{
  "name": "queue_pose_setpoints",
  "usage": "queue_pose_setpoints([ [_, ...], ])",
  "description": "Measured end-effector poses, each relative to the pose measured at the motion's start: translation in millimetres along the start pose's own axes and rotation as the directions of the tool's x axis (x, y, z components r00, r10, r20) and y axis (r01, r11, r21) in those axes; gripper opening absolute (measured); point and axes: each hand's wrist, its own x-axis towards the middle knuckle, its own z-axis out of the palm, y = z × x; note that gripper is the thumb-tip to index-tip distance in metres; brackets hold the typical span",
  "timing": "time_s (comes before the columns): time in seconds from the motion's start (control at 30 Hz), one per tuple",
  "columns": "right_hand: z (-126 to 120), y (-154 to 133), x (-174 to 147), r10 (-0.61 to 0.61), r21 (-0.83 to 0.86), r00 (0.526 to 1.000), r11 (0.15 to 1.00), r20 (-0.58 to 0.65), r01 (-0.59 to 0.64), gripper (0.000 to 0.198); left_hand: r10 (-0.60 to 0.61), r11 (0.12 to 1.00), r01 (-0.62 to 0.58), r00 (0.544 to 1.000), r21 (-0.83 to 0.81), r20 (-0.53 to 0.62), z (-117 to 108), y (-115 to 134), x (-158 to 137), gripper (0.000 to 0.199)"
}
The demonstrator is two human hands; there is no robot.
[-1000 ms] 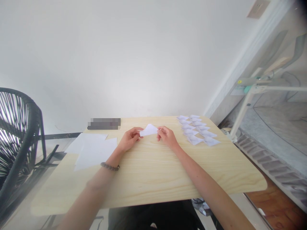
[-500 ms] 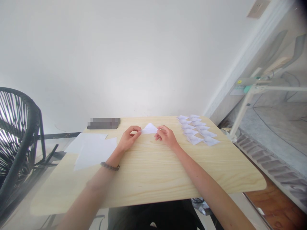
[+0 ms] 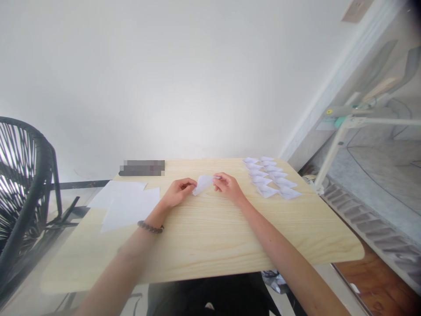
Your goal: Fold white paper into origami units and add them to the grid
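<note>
Both hands are pinched on one small white folded paper piece [image 3: 203, 183] held just above the pale wooden surface [image 3: 204, 237], the left hand [image 3: 177, 193] at its lower left corner and the right hand [image 3: 228, 186] at its upper right tip. To the right lie two rows of finished white folded paper shapes [image 3: 271, 177], while flat white paper sheets [image 3: 126, 202] wait at the left, so the work looks well along but not done. The folds on the held piece are too small to make out, and a blurred dark bar [image 3: 142, 167] at the far edge cannot be identified.

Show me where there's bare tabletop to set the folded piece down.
Bare wood spans the table's near half, between the forearms and out to the near right corner. Crowded: flat sheets at left, finished folded papers at far right. Both the left hand and right hand pinch the piece.
</note>
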Motion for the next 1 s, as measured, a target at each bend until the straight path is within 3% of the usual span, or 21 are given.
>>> queue_pose_setpoints([
  [0.1,-0.3,-0.2,-0.3,-0.009,-0.07,1.0,0.998,0.001,0.009,0.025,0.017,0.999,-0.016,1.0,-0.05,0.023,1.2,-0.4,-0.4,0.024],
  [0.27,-0.5,-3.0,-2.2,-0.023,-0.064,0.998,0.998,0.052,0.026,0.026,0.061,0.987,-0.049,0.996,-0.15,0.073,2.2,-4.0,-0.8,0.05],
  [0.53,-0.3,-5.0,-2.4,-0.009,-0.031,0.997,0.999,0.077,0.012,0.027,0.008,0.999,-0.006,0.999,-0.032,0.046,2.6,-2.7,0.8,0.022],
  [0.8,-0.2,-7.5,-3.0,0.012,-0.034,0.998,0.999,0.066,-0.01,0.031,0.143,0.99,-0.143,0.984,0.011,-0.109,-2.0,-2.3,3.4,0.017],
  [1.0,0.2,-3.7,-2.3,-0.005,-0.034,0.998,0.999,0.07,0.008,0.031,0.011,0.999,-0.018,0.99,-0.048,-0.141,0.2,2.8,3.7,0.021],
])
